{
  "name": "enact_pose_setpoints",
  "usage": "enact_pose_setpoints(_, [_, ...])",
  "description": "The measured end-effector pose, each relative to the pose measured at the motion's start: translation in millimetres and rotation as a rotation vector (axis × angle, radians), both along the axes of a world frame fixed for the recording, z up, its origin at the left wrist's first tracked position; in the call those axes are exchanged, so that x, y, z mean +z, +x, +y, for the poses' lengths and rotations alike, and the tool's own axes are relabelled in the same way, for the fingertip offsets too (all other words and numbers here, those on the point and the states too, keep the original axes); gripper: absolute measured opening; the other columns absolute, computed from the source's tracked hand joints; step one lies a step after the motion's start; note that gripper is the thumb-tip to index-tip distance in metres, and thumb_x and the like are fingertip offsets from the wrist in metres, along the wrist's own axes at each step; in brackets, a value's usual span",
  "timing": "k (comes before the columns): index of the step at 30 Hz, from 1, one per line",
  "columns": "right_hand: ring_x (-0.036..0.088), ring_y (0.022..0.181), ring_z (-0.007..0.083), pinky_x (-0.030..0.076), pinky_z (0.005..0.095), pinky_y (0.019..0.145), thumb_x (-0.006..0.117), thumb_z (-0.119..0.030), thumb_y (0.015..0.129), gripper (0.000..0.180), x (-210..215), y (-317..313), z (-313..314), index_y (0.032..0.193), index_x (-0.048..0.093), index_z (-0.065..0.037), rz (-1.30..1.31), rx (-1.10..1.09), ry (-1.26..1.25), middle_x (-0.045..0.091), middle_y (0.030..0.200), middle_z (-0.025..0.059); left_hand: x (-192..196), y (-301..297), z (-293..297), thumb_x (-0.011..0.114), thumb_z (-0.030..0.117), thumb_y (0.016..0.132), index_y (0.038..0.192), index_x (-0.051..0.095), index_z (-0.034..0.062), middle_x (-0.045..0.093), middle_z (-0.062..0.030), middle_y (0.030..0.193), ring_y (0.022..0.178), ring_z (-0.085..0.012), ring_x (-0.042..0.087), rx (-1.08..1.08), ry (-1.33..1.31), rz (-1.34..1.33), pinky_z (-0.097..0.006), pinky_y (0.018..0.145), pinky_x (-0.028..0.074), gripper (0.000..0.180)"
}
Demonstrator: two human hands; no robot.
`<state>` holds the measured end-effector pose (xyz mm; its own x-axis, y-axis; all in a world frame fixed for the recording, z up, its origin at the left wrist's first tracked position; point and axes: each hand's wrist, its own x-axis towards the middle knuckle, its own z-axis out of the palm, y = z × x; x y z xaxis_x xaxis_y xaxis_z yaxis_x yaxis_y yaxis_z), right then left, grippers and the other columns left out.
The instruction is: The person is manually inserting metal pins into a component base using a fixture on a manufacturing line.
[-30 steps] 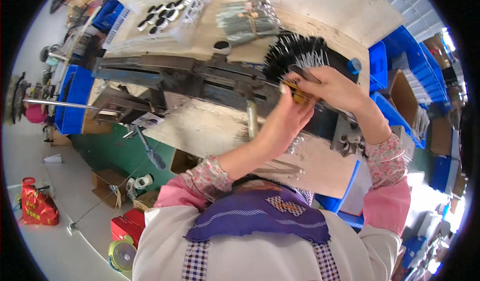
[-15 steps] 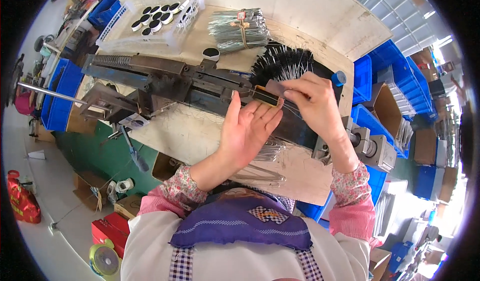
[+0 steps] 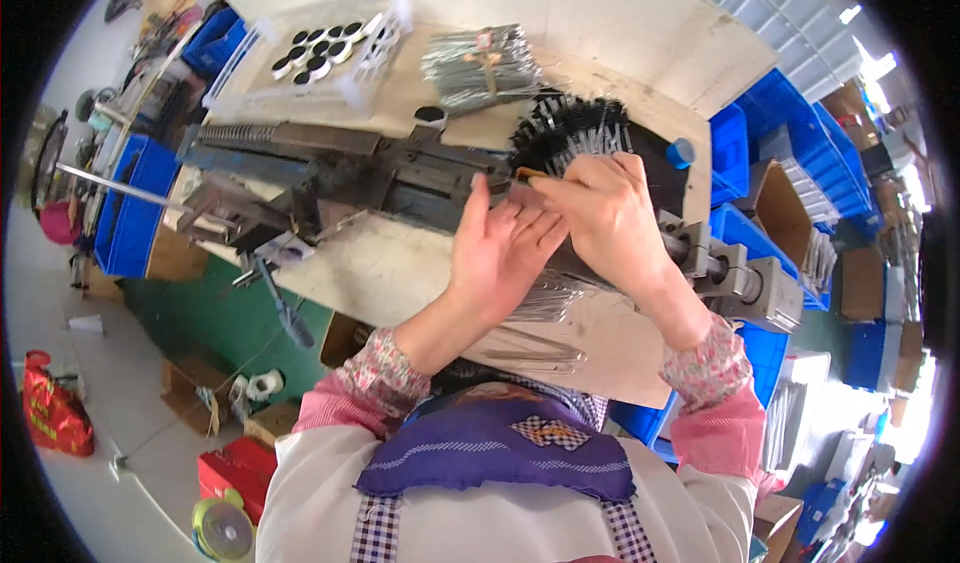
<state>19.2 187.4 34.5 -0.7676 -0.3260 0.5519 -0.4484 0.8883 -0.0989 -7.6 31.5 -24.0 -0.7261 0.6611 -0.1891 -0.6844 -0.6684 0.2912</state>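
A long dark metal bench machine (image 3: 420,178) lies across the worktable. Over its right part my left hand (image 3: 497,263) is open, palm up, its fingers extended close to my right fingertips. My right hand (image 3: 612,213) is closed in a pinch on a thin flat greyish piece (image 3: 524,196), mostly hidden by the fingers. Just beyond the fingertips shows a small yellow-edged part (image 3: 527,174) on the machine. Behind my right hand lies a heap of black-bristled wire brushes (image 3: 570,128). Loose bent wires (image 3: 545,303) lie below my hands.
A clear plastic crate (image 3: 385,68) holds several white round pieces with black tops. One similar piece (image 3: 430,116) sits by the machine. Beside it lies a tied bundle of wires (image 3: 480,68). A blue cap (image 3: 680,153) and blue bins (image 3: 728,158) stand right.
My right hand has turned and moved slightly left and down, covering most of the flat piece and yellow-edged part. My left hand stays close by, its fingers slightly more curled.
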Motion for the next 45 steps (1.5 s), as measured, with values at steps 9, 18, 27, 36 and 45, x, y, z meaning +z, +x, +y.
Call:
enact_pose_setpoints(9, [0.058,0.076,0.0222,0.038,0.0363,0.08,0.068,-0.013,0.078,0.013,4.9,-8.9,27.8,0.09,0.073,-0.014,-0.356,-0.103,-0.192,0.058,0.074,0.0034,12.7,-1.3,-1.9,0.027,0.058,0.097,0.13,0.043,-0.0041,0.049,-0.016,0.133,0.129,-0.0284,0.041,0.022,-0.042,0.072,-0.042,0.114,0.025,0.072])
enact_pose_setpoints(18, [0.059,0.076,0.0213,0.04,0.0353,0.077,0.067,-0.01,0.077,0.016,3.4,-10.4,23.1,0.092,0.072,-0.012,-0.207,-0.047,-0.225,0.058,0.075,0.0026,15.2,0.3,4.8,0.033,0.056,0.096,0.125,0.044,-0.0055,0.05,-0.0167,0.128,0.123,-0.0279,0.046,0.041,0.014,0.024,-0.041,0.112,0.029,0.068])
enact_pose_setpoints(27, [0.063,0.062,0.0342,0.049,0.0403,0.053,0.057,-0.011,0.088,0.021,38.0,12.3,3.3,0.108,0.057,-0.003,-0.287,-0.232,-0.439,0.063,0.071,0.0166,-2.8,-4.2,-2.1,0.032,0.054,0.097,0.115,0.05,-0.0031,0.052,-0.0156,0.123,0.122,-0.0244,0.046,0.024,0.166,0.127,-0.038,0.111,0.031,0.063])
enact_pose_setpoints(36, [0.065,0.064,0.0342,0.052,0.0418,0.056,0.057,-0.003,0.075,0.042,15.9,17.5,-28.3,0.115,0.054,0.006,-0.381,-0.257,0.111,0.064,0.07,0.0172,22.5,5.4,2.7,0.038,0.051,0.097,0.099,0.051,-0.0011,0.055,-0.014,0.103,0.106,-0.025,0.051,0.059,-0.061,0.006,-0.038,0.101,0.038,0.053])
enact_pose_setpoints(45, [0.063,0.065,0.0302,0.05,0.0372,0.055,0.055,-0.002,0.073,0.034,3.9,24.2,-15.5,0.106,0.05,0.007,-0.262,-0.168,0.126,0.062,0.074,0.0157,13.9,-15.7,-8.6,0.051,0.036,0.096,0.094,0.053,0.0031,0.058,-0.0119,0.102,0.103,-0.0247,0.055,0.002,-0.144,0.128,-0.037,0.1,0.042,0.033])
